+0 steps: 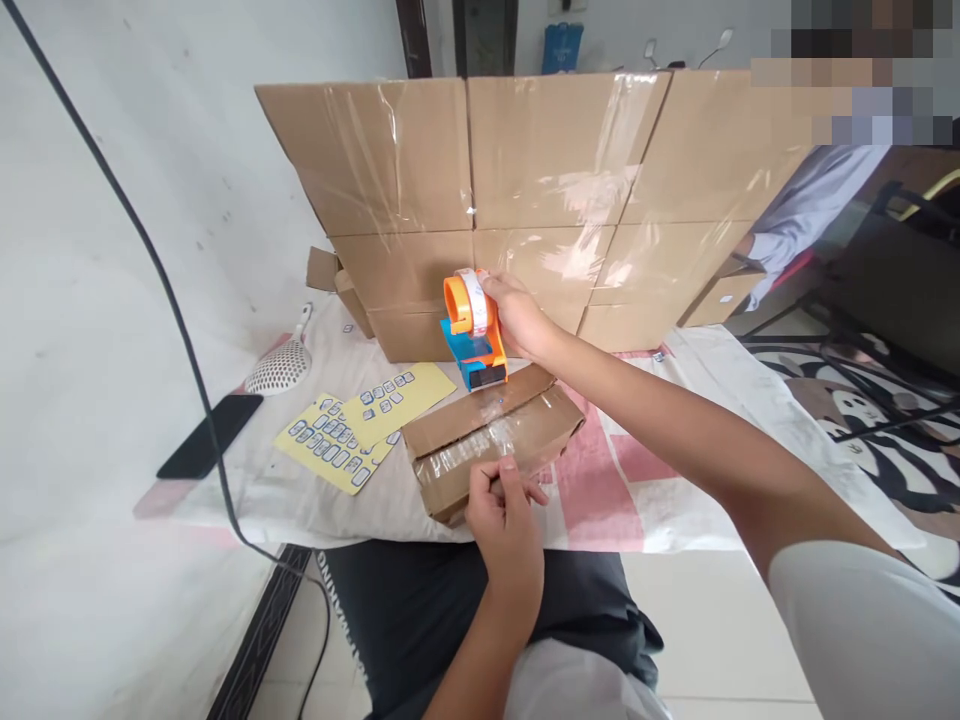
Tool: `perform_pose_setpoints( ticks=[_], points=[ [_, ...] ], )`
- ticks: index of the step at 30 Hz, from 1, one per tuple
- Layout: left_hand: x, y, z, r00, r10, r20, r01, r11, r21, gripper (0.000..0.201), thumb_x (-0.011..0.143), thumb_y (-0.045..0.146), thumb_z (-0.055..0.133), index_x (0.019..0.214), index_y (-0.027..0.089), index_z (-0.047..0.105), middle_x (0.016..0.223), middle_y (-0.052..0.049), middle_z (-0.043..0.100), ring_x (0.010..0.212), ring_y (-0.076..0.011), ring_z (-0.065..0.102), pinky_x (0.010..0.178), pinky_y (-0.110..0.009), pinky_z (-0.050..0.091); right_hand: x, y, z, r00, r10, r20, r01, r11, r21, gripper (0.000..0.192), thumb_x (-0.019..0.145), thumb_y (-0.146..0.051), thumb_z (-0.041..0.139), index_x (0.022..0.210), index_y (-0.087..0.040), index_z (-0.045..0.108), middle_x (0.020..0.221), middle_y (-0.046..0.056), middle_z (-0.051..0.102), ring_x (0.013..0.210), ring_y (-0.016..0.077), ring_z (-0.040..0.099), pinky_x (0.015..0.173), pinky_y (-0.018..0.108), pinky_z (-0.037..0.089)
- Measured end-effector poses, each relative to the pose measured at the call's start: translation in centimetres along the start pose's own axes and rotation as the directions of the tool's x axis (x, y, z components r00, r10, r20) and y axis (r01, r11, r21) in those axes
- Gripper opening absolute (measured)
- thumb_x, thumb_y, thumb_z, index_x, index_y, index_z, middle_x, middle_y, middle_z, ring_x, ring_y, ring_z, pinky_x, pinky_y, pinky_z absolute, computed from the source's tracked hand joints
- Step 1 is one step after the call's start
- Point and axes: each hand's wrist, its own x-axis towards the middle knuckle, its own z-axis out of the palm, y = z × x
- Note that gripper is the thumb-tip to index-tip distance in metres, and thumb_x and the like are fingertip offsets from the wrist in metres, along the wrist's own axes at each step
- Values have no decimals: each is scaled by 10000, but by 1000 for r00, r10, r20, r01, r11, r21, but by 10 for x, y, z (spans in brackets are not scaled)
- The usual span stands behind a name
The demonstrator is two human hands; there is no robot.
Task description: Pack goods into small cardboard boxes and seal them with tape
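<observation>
A small cardboard box [491,437] lies on a white and pink cloth [637,470] in front of me, with clear tape along its top. My right hand [521,318] grips an orange and blue tape dispenser [472,335] whose blade end rests at the box's far edge. My left hand [504,510] presses its thumb and fingers on the near end of the box, on the tape.
A wall of stacked, taped cardboard boxes [525,200] stands right behind. Yellow sticker sheets [360,425], a black phone [210,435] and a white perforated scoop [281,365] lie at left. A black cable [172,300] crosses the left side. A person sits at far right.
</observation>
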Motion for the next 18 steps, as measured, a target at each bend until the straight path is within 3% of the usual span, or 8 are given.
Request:
perform_pose_setpoints(
  ticks=[4, 7, 14, 16, 18],
  points=[
    [-6, -2, -5, 998, -52, 40, 52, 999, -1, 475, 956, 623, 590, 736, 227, 448, 500, 32, 572, 456, -110, 477, 500, -222, 358, 1, 4, 2, 998, -6, 62, 7, 1000, -13, 390, 824, -591, 780, 858, -231, 634, 686, -50, 649, 632, 145, 604, 633, 292, 533],
    [-6, -1, -9, 997, -33, 67, 28, 997, 77, 497, 977, 632, 541, 705, 229, 439, 483, 33, 543, 438, -107, 442, 483, -230, 330, -4, 4, 9, 992, -6, 125, 8, 1000, -18, 401, 819, -614, 781, 870, -242, 639, 719, -43, 653, 636, 144, 595, 620, 282, 521],
    [7, 0, -19, 982, 145, 121, -183, 883, 431, 426, 1027, 492, 495, 703, 219, 540, 470, 51, 456, 441, -110, 425, 507, -247, 347, -29, 2, 28, 974, -109, 200, 123, 991, -59, 253, 922, -493, 731, 903, -251, 660, 777, -45, 607, 705, 126, 548, 742, 266, 528],
    [7, 3, -21, 981, 152, 123, -191, 885, 424, 428, 1036, 480, 476, 713, 216, 570, 464, 52, 457, 423, -107, 430, 490, -240, 355, -30, 0, 30, 975, -125, 183, 138, 989, -58, 245, 929, -498, 717, 910, -260, 660, 772, -45, 606, 716, 135, 556, 771, 286, 549],
    [5, 10, -26, 982, 140, 127, -179, 906, 384, 442, 1051, 472, 447, 722, 215, 594, 430, 62, 442, 378, -102, 426, 448, -230, 343, -26, -5, 30, 987, -151, 56, 151, 989, 3, 256, 935, -516, 693, 905, -265, 655, 773, -37, 625, 752, 155, 595, 794, 317, 572]
  ],
)
